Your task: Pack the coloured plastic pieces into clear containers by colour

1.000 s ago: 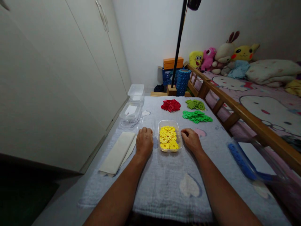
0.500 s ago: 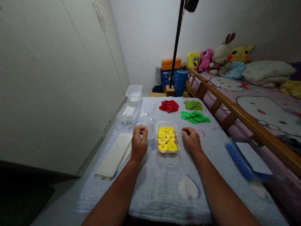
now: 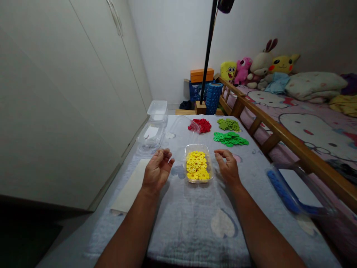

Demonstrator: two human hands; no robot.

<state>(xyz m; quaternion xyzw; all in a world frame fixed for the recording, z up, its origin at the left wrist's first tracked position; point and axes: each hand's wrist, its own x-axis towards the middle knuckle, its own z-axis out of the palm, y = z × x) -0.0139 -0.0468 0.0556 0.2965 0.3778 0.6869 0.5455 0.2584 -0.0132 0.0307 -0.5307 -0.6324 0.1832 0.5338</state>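
A clear plastic container (image 3: 211, 173) filled partway with yellow flower-shaped pieces (image 3: 197, 165) stands between my hands. My left hand (image 3: 157, 168), left of it, is turned partly palm-up, thumb and fingers pinched on a see-through lid (image 3: 194, 125). The lid is hard to make out; its far edge shows in front of the red pieces (image 3: 203, 125). Just right of the container, my right hand (image 3: 228, 166) is empty, its fingers loosely curved and parted from the thumb. It does not appear to touch the container.
Light green pieces (image 3: 228, 124) and bright green pieces (image 3: 231, 139) lie in piles at the back right. Lidded clear boxes (image 3: 151, 134) stand back left. A folded cream cloth (image 3: 130, 190) lies left, a box with blue pieces (image 3: 299, 190) right, beside the wooden bed rail (image 3: 263, 128).
My left hand has rolled palm-up and shifted slightly left, tilting the lid from nearly upright to flatter, toward the red pile. My right hand's fingers have loosened a little.
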